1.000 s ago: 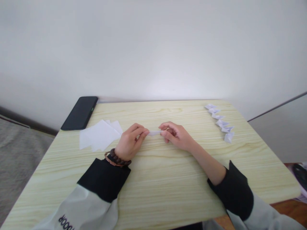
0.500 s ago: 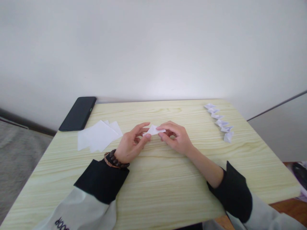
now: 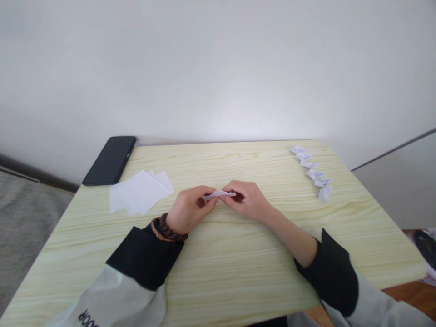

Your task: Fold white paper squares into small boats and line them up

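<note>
Between my two hands is a small folded piece of white paper (image 3: 219, 194), seen nearly edge-on, with a low peak in its middle. My left hand (image 3: 190, 206) pinches its left part between thumb and fingers. On the other side, my right hand (image 3: 248, 199) grips the right part the same way, and the two hands almost meet at the centre. Fingertips cover some of the folds. To the left lie several flat white paper sheets (image 3: 138, 193), overlapping. At the right, several small folded paper boats (image 3: 314, 174) stand in a slanting row.
A black phone or tablet (image 3: 111, 160) lies at the table's back left corner. The pale wood-grain table (image 3: 238, 263) ends against a white wall (image 3: 218, 68). Past the right edge, a dark object (image 3: 425, 245) sits lower down.
The folded paper has tipped from showing its broad face to nearly edge-on. My fingers have closed in on it from both sides, and both hands sit slightly lower.
</note>
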A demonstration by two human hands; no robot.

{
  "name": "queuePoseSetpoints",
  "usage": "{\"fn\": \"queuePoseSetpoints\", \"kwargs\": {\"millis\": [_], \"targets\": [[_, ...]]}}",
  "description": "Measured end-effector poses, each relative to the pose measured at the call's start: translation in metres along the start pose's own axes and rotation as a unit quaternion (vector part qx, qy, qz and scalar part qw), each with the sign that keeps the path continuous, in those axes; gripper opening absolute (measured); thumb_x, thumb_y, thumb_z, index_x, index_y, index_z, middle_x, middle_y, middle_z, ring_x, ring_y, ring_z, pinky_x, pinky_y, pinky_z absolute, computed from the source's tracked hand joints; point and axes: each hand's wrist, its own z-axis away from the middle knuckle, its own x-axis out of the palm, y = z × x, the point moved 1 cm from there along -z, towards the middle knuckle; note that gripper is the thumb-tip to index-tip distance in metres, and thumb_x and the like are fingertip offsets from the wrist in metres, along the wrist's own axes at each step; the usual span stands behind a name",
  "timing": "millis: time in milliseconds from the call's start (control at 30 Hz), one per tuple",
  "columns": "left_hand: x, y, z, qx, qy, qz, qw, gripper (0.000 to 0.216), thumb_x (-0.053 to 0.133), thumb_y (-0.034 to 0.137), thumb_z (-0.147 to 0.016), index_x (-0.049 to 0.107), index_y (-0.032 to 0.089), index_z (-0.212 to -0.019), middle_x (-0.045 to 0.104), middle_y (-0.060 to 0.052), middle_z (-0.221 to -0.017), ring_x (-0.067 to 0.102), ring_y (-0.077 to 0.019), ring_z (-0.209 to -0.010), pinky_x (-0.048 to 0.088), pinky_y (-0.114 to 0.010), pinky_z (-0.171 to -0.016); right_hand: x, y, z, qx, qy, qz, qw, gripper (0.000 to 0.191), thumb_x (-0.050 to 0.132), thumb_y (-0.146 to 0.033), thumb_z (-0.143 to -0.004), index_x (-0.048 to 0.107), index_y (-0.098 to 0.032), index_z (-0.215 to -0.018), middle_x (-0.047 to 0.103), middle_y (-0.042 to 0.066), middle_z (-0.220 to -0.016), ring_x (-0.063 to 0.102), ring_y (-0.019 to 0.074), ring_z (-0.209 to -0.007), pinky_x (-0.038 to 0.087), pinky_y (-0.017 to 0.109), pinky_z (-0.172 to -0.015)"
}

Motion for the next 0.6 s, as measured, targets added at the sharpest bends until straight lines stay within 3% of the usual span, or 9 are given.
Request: {"fn": "queuePoseSetpoints", "kwargs": {"millis": [233, 433, 533, 600], "targets": [[-0.007, -0.002, -0.001, -0.056, -0.026, 0.029, 0.998, 0.024, 0.052, 0.029, -0.079, 0.071, 0.015, -0.084, 0.069, 0.001, -0.062, 0.057, -0.0096, -0.051, 0.045, -0.017, -0.049, -0.003, 0.005, -0.001, 0.016, -0.04, -0.01, 0.999, 0.019, 0.049, -0.023, -0.087, 0.067, -0.016, -0.088, 0.065, 0.002, -0.07, 0.053, 0.0086, -0.056, 0.038, 0.019, -0.055], [-0.013, -0.015, -0.004, -0.051, -0.111, 0.145, 0.982, 0.031, 0.043, 0.022, -0.083, 0.065, 0.013, -0.102, 0.07, -0.003, -0.071, 0.064, -0.012, -0.064, 0.053, -0.022, -0.064, -0.009, 0.011, -0.002, 0.074, -0.086, -0.077, 0.991, 0.026, 0.043, -0.02, -0.09, 0.064, -0.016, -0.103, 0.07, 0.001, -0.068, 0.055, 0.0082, -0.051, 0.04, 0.018, -0.052], [-0.013, -0.016, -0.004, -0.028, -0.07, 0.148, 0.986, 0.034, 0.041, 0.015, -0.081, 0.059, 0.013, -0.11, 0.069, -0.005, -0.079, 0.064, -0.0117, -0.067, 0.054, -0.024, -0.067, -0.007, 0.014, -0.001, 0.11, -0.064, -0.166, 0.978, 0.028, 0.043, -0.025, -0.09, 0.055, -0.015, -0.113, 0.07, 0.003, -0.073, 0.058, 0.008, -0.051, 0.042, 0.018, -0.048], [-0.013, -0.013, -0.003, -0.007, -0.031, 0.13, 0.991, 0.04, 0.043, 0.011, -0.079, 0.053, 0.015, -0.117, 0.066, -0.008, -0.095, 0.064, -0.0125, -0.076, 0.054, -0.024, -0.065, -0.004, 0.015, 0.0, 0.13, -0.046, -0.233, 0.963, 0.029, 0.045, -0.027, -0.089, 0.049, -0.017, -0.116, 0.069, 0.002, -0.074, 0.061, 0.0089, -0.054, 0.045, 0.018, -0.05]]}}
